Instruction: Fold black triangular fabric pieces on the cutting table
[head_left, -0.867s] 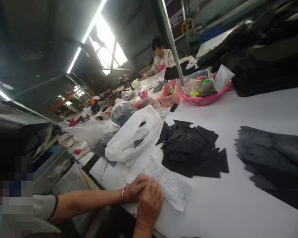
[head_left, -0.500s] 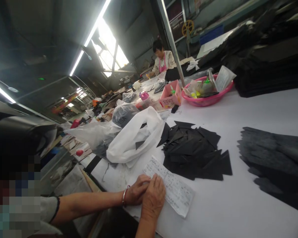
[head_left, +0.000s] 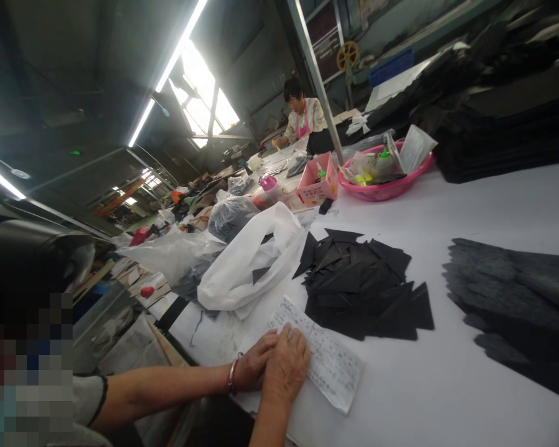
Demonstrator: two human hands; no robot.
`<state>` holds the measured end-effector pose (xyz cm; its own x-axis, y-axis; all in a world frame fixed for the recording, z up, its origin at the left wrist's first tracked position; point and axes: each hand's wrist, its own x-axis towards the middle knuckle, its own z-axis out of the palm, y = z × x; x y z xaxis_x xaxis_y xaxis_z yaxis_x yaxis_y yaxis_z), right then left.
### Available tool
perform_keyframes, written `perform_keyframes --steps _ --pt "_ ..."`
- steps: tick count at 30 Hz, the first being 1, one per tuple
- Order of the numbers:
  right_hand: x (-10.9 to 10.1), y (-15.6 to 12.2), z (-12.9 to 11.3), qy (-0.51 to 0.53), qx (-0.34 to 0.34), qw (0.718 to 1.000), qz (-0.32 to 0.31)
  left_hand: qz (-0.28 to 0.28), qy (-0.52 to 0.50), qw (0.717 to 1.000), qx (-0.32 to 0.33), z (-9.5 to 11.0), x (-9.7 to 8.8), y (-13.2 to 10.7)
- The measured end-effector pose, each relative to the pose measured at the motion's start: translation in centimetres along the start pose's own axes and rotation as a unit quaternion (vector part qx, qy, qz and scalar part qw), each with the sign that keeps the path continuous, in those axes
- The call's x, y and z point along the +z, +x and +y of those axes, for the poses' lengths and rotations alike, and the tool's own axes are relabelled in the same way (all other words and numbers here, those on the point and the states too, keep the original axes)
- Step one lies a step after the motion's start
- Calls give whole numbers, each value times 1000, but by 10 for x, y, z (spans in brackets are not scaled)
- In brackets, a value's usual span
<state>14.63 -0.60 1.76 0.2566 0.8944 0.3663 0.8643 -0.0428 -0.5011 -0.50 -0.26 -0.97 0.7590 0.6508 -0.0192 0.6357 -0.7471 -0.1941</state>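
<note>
Head view, the only one supplied: the right hand (head_left: 286, 367) lies palm down with its fingers spread flat on the near end of a handwritten paper slip (head_left: 333, 366), pinning rather than gripping it. This looks meant to keep the light sheet flat and readable. The left hand (head_left: 255, 361), with a bracelet (head_left: 233, 374) at the wrist, is tucked partly under the right, its fingertips at the slip's corner. Whether it pinches the paper cannot be told, since the right hand covers that part. The slip lies aslant on the white table (head_left: 423, 397), close to the near edge, where both forearms cross the rim. Just beyond it, apart by a narrow strip of bare table, is a loose heap of black triangular pieces (head_left: 363, 288). A white plastic bag (head_left: 246, 264) slumps against that heap's left side with more dark pieces showing in its mouth. A fanned stack of dark grey pieces (head_left: 517, 298) lies well apart to the right. Open surface runs between the two dark piles and along the near right. A pink basin (head_left: 386, 189) and a pink box (head_left: 313, 186) stand farther back, and a co-worker (head_left: 302, 115) works at the far end.
</note>
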Motion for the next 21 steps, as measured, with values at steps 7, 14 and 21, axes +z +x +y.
perform_keyframes --steps 7,14,21 --pt "-6 14 -4 16 20 998 -65 31 -12 999 3 1 0 3" --pt "0 16 -3 45 7 995 -94 -4 53 999 -9 3 -6 5" --pt "-15 13 -11 41 30 996 -71 -37 43 998 5 0 1 0"
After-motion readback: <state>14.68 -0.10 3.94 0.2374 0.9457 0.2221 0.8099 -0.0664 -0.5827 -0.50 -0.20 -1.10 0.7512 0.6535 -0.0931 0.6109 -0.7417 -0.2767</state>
